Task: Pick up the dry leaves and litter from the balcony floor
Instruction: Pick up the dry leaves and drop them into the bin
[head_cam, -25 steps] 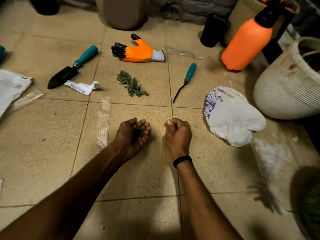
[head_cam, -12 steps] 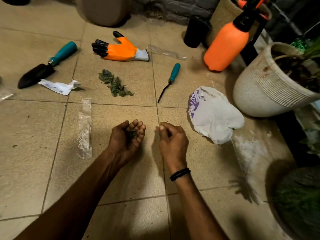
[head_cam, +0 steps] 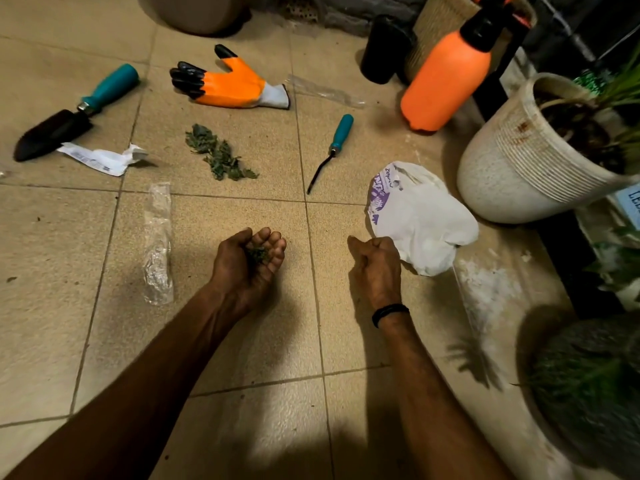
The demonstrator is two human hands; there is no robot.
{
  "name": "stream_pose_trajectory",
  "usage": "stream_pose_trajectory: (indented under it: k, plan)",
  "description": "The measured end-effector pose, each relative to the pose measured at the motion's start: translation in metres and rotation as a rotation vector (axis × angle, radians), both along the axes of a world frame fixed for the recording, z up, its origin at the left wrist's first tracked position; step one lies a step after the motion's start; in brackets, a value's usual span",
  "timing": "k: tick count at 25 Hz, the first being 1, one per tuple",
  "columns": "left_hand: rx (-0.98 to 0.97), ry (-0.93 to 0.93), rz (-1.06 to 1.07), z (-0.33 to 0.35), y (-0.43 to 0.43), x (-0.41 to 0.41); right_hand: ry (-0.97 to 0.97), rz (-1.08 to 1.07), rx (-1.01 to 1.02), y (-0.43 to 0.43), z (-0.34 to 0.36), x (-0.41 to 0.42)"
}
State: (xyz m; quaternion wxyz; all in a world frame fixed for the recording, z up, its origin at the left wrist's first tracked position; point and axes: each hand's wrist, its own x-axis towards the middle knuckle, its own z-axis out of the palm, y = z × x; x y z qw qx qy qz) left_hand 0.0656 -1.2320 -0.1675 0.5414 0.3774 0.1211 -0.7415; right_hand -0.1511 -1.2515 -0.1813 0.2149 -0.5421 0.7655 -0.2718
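Green leaf bits (head_cam: pixel 258 253) in cupped left fingers (head_cam: pixel 273 242)

Orange-and-black glove (head_cam: pixel 230 83), teal-handled trowel (head_cam: pixel 74 112) — white bag (head_cam: pixel 420 218) with purple print.

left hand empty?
No, the left hand is cupped palm-up with a small clump of leaves in it.

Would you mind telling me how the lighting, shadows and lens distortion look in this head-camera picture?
Head view: warm, dim light; a bright patch on the floor near the bottom edge; soft shadows beside the left hand and right hand; wide-angle bending tilts the pot and sprayer at the right edge, where the plant looks blurred.
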Motion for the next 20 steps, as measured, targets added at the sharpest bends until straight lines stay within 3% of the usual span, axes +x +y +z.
stream_pose_trajectory:
  k: [3, 6, 12, 17, 20]
  plan:
    - [0.005, -0.027, -0.015, 0.001, 0.003, -0.003, -0.042, 0.068, -0.018, 0.014, 0.010, -0.002]
    - [0.014, -0.017, -0.015, 0.002, 0.007, -0.008, 0.208, 0.314, -0.044, 0.039, 0.000, -0.016]
    - [0.031, 0.051, -0.007, 0.005, 0.020, -0.028, -0.158, 0.242, -0.067, 0.085, -0.006, -0.034]
    - [0.028, 0.040, -0.004, 0.017, 0.038, -0.038, -0.075, 0.279, -0.077, 0.098, -0.008, -0.039]
    - [0.024, 0.021, 0.008, 0.025, 0.051, -0.033, -0.143, 0.244, -0.056, 0.102, 0.000, -0.039]
